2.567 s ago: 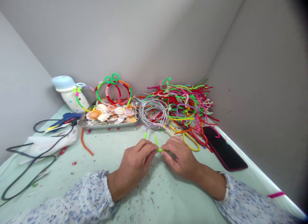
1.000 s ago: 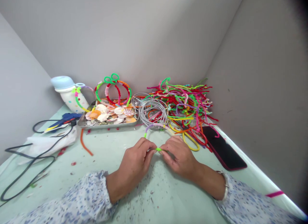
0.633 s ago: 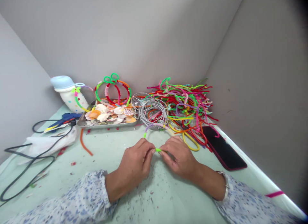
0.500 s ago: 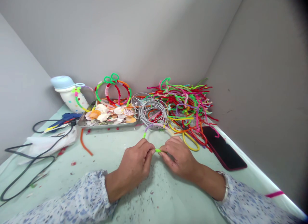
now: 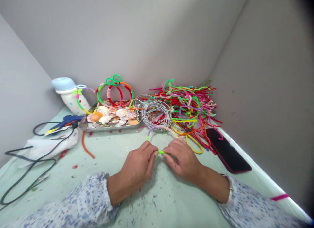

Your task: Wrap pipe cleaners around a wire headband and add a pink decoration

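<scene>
My left hand point(image 5: 138, 162) pinches one side of a short bright-green stretch of pipe cleaner point(image 5: 160, 152) at the middle of the table. My right hand point(image 5: 183, 159) grips its other side with thumb and forefinger. From behind the hands rises an arc point(image 5: 155, 127) wrapped in purple, pale pink and cream pipe cleaner, with green at its left end. My fingers hide how the arc meets the green piece. Just beyond it stands a coil of grey wire point(image 5: 157, 114).
A metal tray point(image 5: 110, 128) holds shells and finished-looking pipe cleaner rings point(image 5: 115, 94). Tangled pipe cleaners point(image 5: 188, 100) lie at the back right, beside a dark phone point(image 5: 228, 151). To the left are a white bottle point(image 5: 73, 99), black cable point(image 5: 36, 161) and plastic bag point(image 5: 52, 144).
Both hands stay nearly in place, still pinching the green pipe cleaner. A small bit of green now shows below my left fingertips.
</scene>
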Action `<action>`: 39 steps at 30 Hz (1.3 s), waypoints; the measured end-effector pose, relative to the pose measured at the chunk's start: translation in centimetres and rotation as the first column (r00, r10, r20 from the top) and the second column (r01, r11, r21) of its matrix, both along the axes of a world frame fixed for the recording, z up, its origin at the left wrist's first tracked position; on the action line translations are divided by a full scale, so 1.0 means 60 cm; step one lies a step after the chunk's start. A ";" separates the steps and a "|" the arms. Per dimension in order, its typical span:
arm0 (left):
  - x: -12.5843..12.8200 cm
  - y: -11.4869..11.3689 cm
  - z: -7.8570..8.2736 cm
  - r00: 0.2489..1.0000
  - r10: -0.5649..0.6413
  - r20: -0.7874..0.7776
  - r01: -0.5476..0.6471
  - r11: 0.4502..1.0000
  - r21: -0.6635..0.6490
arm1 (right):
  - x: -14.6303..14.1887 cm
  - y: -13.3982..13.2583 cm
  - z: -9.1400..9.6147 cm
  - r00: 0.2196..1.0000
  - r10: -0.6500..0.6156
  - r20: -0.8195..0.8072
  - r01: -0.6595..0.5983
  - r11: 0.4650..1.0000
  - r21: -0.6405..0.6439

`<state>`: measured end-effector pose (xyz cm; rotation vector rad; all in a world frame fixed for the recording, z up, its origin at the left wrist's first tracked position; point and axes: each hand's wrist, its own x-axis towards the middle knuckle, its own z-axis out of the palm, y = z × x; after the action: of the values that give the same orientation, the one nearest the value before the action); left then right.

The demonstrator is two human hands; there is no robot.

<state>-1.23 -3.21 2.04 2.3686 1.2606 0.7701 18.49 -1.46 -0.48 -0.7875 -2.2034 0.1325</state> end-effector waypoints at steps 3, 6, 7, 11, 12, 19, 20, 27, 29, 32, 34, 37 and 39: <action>-0.001 -0.001 0.000 1.000 -0.002 -0.003 0.002 1.000 0.009 | 0.000 -0.002 0.001 1.000 0.003 0.005 -0.003 1.000 0.000; 0.000 -0.001 0.000 1.000 0.006 -0.016 -0.005 1.000 0.025 | 0.000 -0.003 0.001 1.000 0.001 0.024 -0.001 1.000 -0.001; 0.001 -0.001 0.001 1.000 0.007 -0.024 -0.007 1.000 0.028 | 0.000 -0.002 0.001 1.000 0.001 0.028 -0.001 1.000 -0.001; 0.003 -0.001 0.003 0.999 0.011 -0.047 -0.009 1.000 0.029 | 0.000 -0.002 0.001 0.999 0.012 0.031 -0.012 1.000 -0.004; 0.003 -0.001 0.004 0.999 0.010 -0.050 -0.008 1.000 0.029 | -0.001 -0.002 0.001 0.999 0.016 0.031 -0.016 1.000 -0.005; 0.002 0.002 0.001 0.999 0.006 -0.043 -0.005 1.000 0.024 | -0.001 -0.001 0.002 1.000 0.014 0.019 -0.014 1.000 -0.015; 0.002 0.002 0.000 0.999 0.008 -0.037 -0.008 1.000 0.019 | -0.001 0.000 0.001 1.000 0.007 0.013 -0.007 1.000 -0.017; 0.004 0.002 0.003 1.000 0.006 -0.029 -0.006 1.000 0.006 | -0.001 -0.003 0.005 0.999 0.028 0.020 -0.028 0.999 -0.035; 0.004 0.001 0.005 0.999 0.010 -0.032 -0.009 1.000 0.011 | -0.001 -0.003 0.006 0.999 0.038 0.026 -0.037 0.999 -0.035; 0.004 0.001 0.006 1.000 0.002 -0.027 -0.002 1.000 0.005 | -0.001 -0.003 0.006 0.998 0.046 0.034 -0.044 0.998 -0.038; 0.004 0.002 0.004 1.000 -0.003 -0.012 0.002 1.000 -0.006 | -0.002 -0.003 0.005 0.998 0.045 0.037 -0.044 0.998 -0.037; 0.005 0.002 0.000 0.999 0.003 0.039 -0.002 0.999 -0.045 | -0.002 -0.002 0.005 0.999 0.026 0.029 -0.026 0.999 -0.032; 0.005 0.002 -0.001 0.996 -0.001 0.085 0.008 0.997 -0.074 | -0.002 -0.003 0.005 1.000 0.017 0.012 -0.016 0.999 -0.031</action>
<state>-0.93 -3.12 1.97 2.2547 1.2272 0.7996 18.36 -1.62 -0.18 -0.7893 -2.2246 0.1711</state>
